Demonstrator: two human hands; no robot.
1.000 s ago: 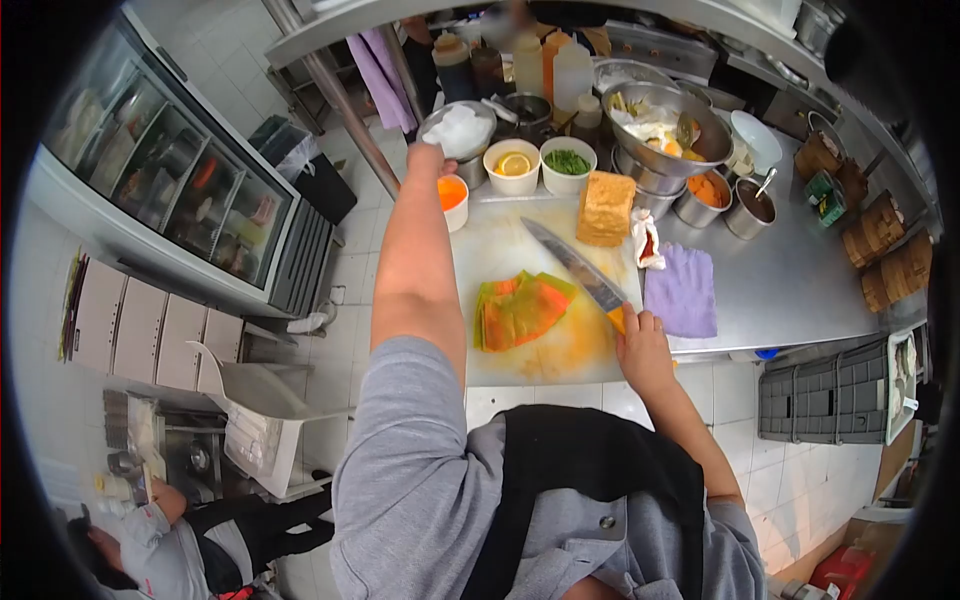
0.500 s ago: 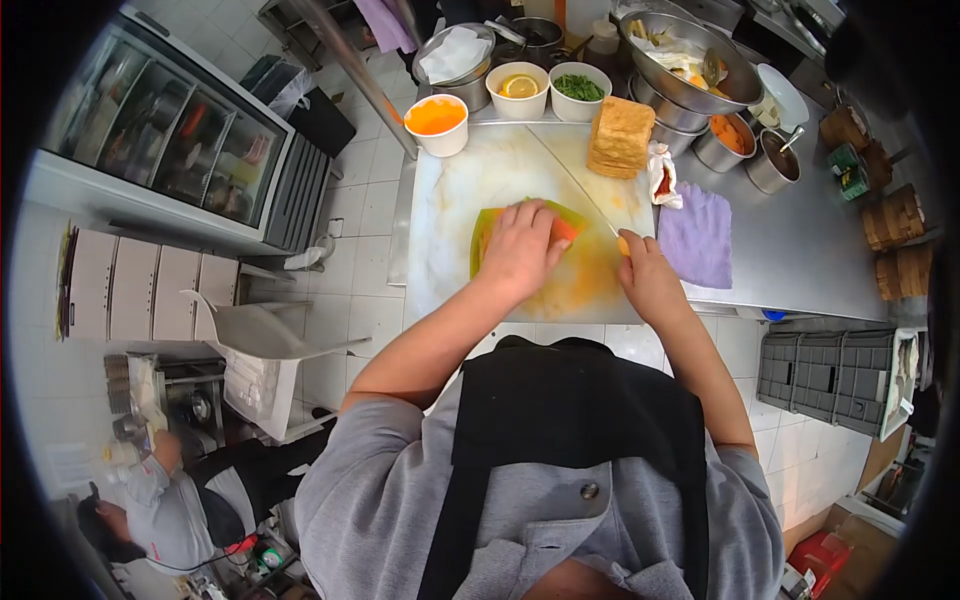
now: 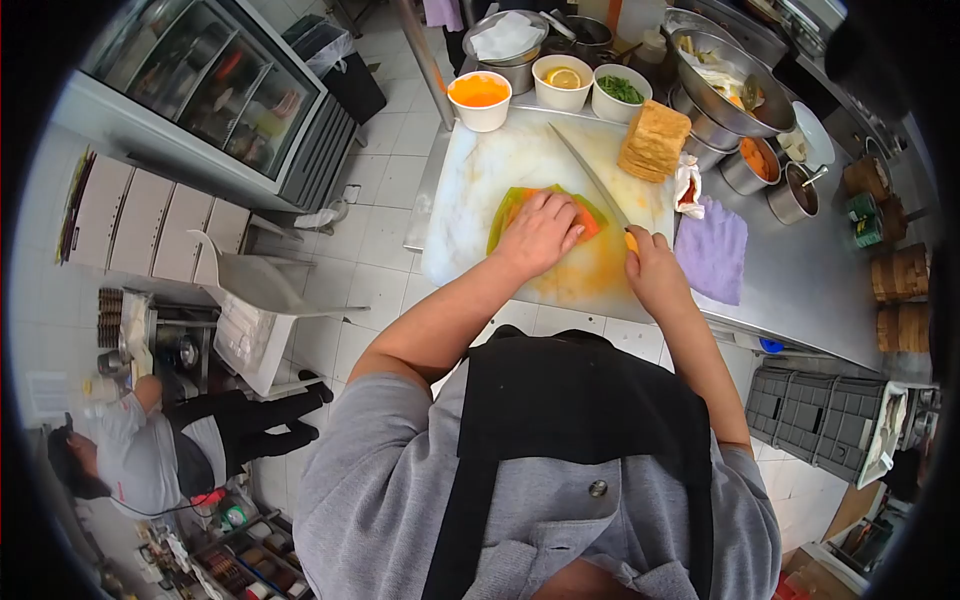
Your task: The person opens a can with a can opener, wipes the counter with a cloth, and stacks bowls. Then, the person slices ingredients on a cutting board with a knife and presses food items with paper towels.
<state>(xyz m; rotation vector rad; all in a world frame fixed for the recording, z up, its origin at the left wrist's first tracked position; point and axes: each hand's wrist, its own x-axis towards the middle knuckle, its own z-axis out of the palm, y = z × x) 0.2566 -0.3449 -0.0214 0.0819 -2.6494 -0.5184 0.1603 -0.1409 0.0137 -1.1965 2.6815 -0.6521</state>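
My left hand [image 3: 542, 232] presses down on an orange-fleshed piece with green edges [image 3: 588, 222], its fingers bent over the top and covering much of it. The piece lies on the white cutting board [image 3: 455, 240]. My right hand [image 3: 655, 268] is closed round the yellow handle of a long knife [image 3: 592, 172]. The blade points away from me and to the left over the board, apart from the piece, its broad side showing. Orange juice stains the board beside both hands.
Along the board's far edge stand tubs of orange filling [image 3: 480, 100], lemon slices [image 3: 563, 82] and chopped greens [image 3: 618, 97]. A browned bread-like block [image 3: 655, 142], a purple cloth [image 3: 712, 250] and metal pots [image 3: 750, 165] are to the right. Another person [image 3: 160, 450] is at lower left.
The knife blade has turned from nearly edge-on to showing its broad side. My left hand has shifted slightly over the piece. The whole view has also moved a little.
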